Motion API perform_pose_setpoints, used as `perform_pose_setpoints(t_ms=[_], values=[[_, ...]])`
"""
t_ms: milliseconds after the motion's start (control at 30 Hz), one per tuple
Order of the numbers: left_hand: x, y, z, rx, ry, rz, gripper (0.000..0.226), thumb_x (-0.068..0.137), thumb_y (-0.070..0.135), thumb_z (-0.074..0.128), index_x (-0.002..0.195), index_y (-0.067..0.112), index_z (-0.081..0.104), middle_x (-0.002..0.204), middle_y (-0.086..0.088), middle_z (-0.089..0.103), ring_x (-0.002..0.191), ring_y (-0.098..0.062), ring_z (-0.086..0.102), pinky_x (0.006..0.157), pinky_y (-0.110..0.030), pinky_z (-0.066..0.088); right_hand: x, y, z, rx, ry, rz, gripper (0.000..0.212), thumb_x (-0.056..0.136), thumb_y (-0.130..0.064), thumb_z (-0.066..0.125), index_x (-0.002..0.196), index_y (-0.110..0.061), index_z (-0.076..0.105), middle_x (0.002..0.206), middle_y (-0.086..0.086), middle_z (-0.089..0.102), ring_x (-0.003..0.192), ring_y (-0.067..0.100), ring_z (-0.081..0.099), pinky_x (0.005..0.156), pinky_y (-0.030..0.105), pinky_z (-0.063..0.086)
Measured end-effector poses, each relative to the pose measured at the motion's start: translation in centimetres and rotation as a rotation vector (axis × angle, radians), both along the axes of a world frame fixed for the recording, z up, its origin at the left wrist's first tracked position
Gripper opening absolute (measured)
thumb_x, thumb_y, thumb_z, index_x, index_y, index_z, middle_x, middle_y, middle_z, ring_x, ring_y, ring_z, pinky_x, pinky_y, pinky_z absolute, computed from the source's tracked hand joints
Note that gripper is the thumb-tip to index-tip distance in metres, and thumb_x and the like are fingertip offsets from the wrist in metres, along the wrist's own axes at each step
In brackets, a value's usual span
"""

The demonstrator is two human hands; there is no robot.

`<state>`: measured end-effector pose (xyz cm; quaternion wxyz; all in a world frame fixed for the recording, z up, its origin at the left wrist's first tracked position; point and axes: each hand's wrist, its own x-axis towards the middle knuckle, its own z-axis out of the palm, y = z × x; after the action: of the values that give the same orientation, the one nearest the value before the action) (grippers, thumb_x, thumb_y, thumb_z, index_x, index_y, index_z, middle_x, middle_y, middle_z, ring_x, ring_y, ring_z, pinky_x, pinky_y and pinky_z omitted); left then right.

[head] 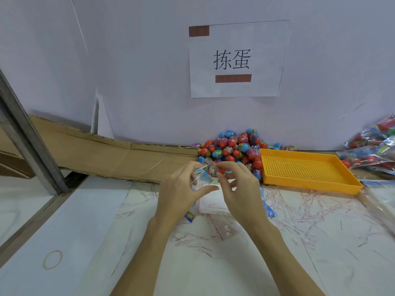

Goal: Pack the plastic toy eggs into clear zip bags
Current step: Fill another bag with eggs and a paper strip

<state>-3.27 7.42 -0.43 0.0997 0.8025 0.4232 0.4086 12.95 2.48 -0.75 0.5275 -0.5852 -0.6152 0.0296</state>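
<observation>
Just below the middle of the frame, the left hand [178, 189] is pinching the near edge of a clear zip bag [203, 178] between thumb and curled fingers, holding it off the desk [85, 221]. The right hand [239, 184] is gripping a red toy egg [215, 169] with its fingertips, right at the upper end of the bag; whether the egg is already inside the plastic I cannot tell. Something blue and pale is showing through the bag below it.

Behind the hands, a heap of loose toy eggs [233, 148], red, blue and green, is sitting against the white wall. To the right of the heap, touching it, a yellow perforated tray [307, 167] is lying on the desk. At the far right edge, filled bags [372, 152] of eggs are piling up.

Thin red strips [299, 212] are littering the white desk around the forearms, and a blue printed card [190, 216] is peeking out under the left wrist. A rubber band [52, 259] is lying at the lower left. A strip of cardboard [106, 157] is running along the wall at the left, and a paper sign [235, 58] is hanging above the heap.
</observation>
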Motion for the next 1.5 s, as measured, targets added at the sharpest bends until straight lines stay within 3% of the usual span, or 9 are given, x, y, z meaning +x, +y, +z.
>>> perform_pose_setpoints(t_ms=[233, 367, 567, 767, 900, 1000, 1100, 1267, 1500], values=[[0.4, -0.7, 0.4, 0.035, 0.033, -0.084, 0.052, 0.082, 0.052, 0.079, 0.122, 0.021, 0.069, 0.092, 0.016, 0.066, 0.066, 0.000, 0.051, 0.065, -0.003, 0.037, -0.6, -0.7, 0.8, -0.024, 0.057, 0.180, 0.033, 0.091, -0.015, 0.075, 0.104, -0.044, 0.065, 0.094, -0.033, 0.068, 0.094, -0.006, 0.063, 0.072, 0.009, 0.046], [0.6, -0.7, 0.3, 0.084, 0.031, -0.127, 0.038, 0.085, 0.035, 0.083, 0.117, 0.020, 0.070, 0.093, 0.010, 0.071, 0.071, -0.006, 0.058, 0.063, -0.019, 0.049, -0.3, -0.6, 0.7, -0.057, 0.125, 0.219, 0.022, 0.087, -0.020, 0.079, 0.095, -0.040, 0.071, 0.094, -0.032, 0.071, 0.092, -0.004, 0.067, 0.070, 0.012, 0.047], [0.4, -0.3, 0.0, 0.092, 0.066, -0.112, 0.045, 0.084, 0.043, 0.082, 0.119, 0.017, 0.071, 0.093, 0.005, 0.076, 0.076, -0.008, 0.065, 0.071, -0.008, 0.043, -0.2, -0.4, 0.6, -0.219, 0.162, 0.357, 0.027, 0.106, -0.028, 0.051, 0.109, -0.042, 0.075, 0.106, -0.024, 0.072, 0.103, 0.008, 0.066, 0.084, 0.043, 0.055], [0.2, 0.4, -0.2, -0.155, -0.052, 0.117, 0.056, 0.075, 0.079, 0.057, 0.112, 0.037, 0.055, 0.069, 0.019, 0.054, 0.058, -0.002, 0.054, 0.047, -0.011, 0.038, 0.0, 0.0, 0.0, -0.084, 0.207, 0.255, 0.028, 0.107, -0.027, 0.049, 0.122, -0.033, 0.071, 0.115, -0.025, 0.071, 0.113, 0.002, 0.063, 0.086, 0.015, 0.049], [-0.1, 1.3, -0.5, -0.326, -0.336, 0.189, 0.055, 0.084, 0.071, 0.063, 0.118, 0.029, 0.056, 0.083, 0.012, 0.061, 0.063, -0.004, 0.056, 0.054, -0.014, 0.042, 1.2, 0.9, -1.0, -0.189, -0.042, 0.042, 0.028, 0.107, -0.026, 0.048, 0.126, -0.026, 0.068, 0.124, -0.018, 0.064, 0.119, 0.004, 0.055, 0.097, 0.021, 0.046], [-0.2, 1.7, -0.5, -0.404, -0.497, 0.151, 0.045, 0.091, 0.063, 0.064, 0.120, 0.031, 0.051, 0.099, 0.016, 0.059, 0.078, 0.013, 0.058, 0.059, -0.010, 0.044, 1.6, 1.3, -1.8, -0.328, -0.275, 0.059, 0.036, 0.108, -0.033, 0.042, 0.136, -0.021, 0.062, 0.144, -0.009, 0.055, 0.133, 0.009, 0.045, 0.112, 0.026, 0.035], [-0.4, 2.1, -0.8, -0.546, -0.611, 0.068, 0.037, 0.100, 0.047, 0.062, 0.129, 0.030, 0.047, 0.111, 0.016, 0.057, 0.096, 0.000, 0.058, 0.070, -0.020, 0.040, 1.2, 1.4, -2.1, -0.386, -0.335, 0.088, 0.039, 0.109, -0.038, 0.039, 0.139, -0.023, 0.058, 0.153, -0.009, 0.045, 0.138, 0.010, 0.039, 0.113, 0.028, 0.032], [-0.3, 2.0, -0.8, -0.565, -0.613, -0.035, 0.042, 0.100, 0.006, 0.055, 0.134, 0.028, 0.042, 0.101, 0.005, 0.057, 0.072, 0.013, 0.060, 0.058, -0.006, 0.046, 0.6, 2.3, -1.5, -0.345, -0.328, 0.045, 0.039, 0.109, -0.035, 0.040, 0.142, -0.020, 0.055, 0.155, -0.007, 0.043, 0.139, 0.012, 0.041, 0.110, 0.026, 0.035], [-0.4, 1.8, -1.2, -0.412, -0.537, -0.150, 0.070, 0.089, 0.010, 0.080, 0.143, 0.032, 0.042, 0.116, 0.028, 0.056, 0.097, 0.007, 0.064, 0.075, -0.011, 0.054, 1.4, 6.7, 0.0, -0.426, -0.449, 0.054, 0.053, 0.102, -0.003, 0.047, 0.153, -0.020, 0.043, 0.155, 0.000, 0.046, 0.137, 0.022, 0.044, 0.106, 0.035, 0.043]])
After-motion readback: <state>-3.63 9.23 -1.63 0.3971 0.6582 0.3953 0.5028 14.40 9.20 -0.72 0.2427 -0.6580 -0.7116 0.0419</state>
